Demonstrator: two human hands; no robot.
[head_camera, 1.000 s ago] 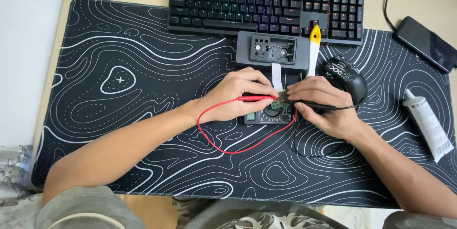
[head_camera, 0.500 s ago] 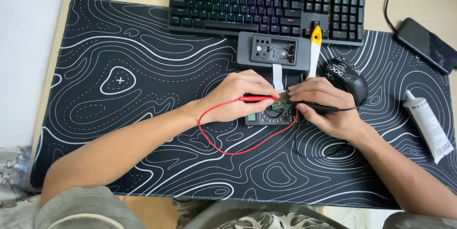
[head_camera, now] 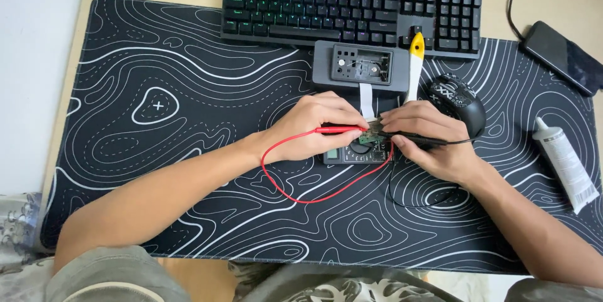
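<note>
Surface: pale wooden table (head_camera: 496, 0) covered by a large black desk mat with white contour lines (head_camera: 157, 107).
Left hand: left hand (head_camera: 314, 127) at frame centre, fingers curled shut around a slim red probe (head_camera: 339, 130) that lies level, its tip pointing to 3 o'clock.
Red lead: thin red wire (head_camera: 295, 195) loops from the probe down toward 6 o'clock on the mat, then back up to the meter.
Right hand: right hand (head_camera: 430, 142) just at 3 o'clock of the left hand, fingers closed on a slim black probe (head_camera: 427, 142), tip pointing to 9 o'clock.
Black lead: thin black wire (head_camera: 408, 204) curls on the mat at 6 o'clock of the right hand.
Test piece: small green circuit board (head_camera: 370, 135) between the two probe tips; whether the tips touch it cannot be told.
Meter: small dark multimeter with round dial (head_camera: 358, 153) flat on the mat, directly under both hands, partly hidden.
12 o'clock of hands: grey rectangular housing, opened (head_camera: 361, 70), with a white flat ribbon strip (head_camera: 366, 98) running down toward the board.
Far edge: black mechanical keyboard with coloured backlight (head_camera: 352, 4).
Beside housing: white tool with yellow tip (head_camera: 414, 66), upright in frame.
2 o'clock of right hand: black patterned computer mouse (head_camera: 458, 101), touching the knuckles.
Right edge: white squeeze tube (head_camera: 565, 164); black phone (head_camera: 562, 57) above it.
</note>
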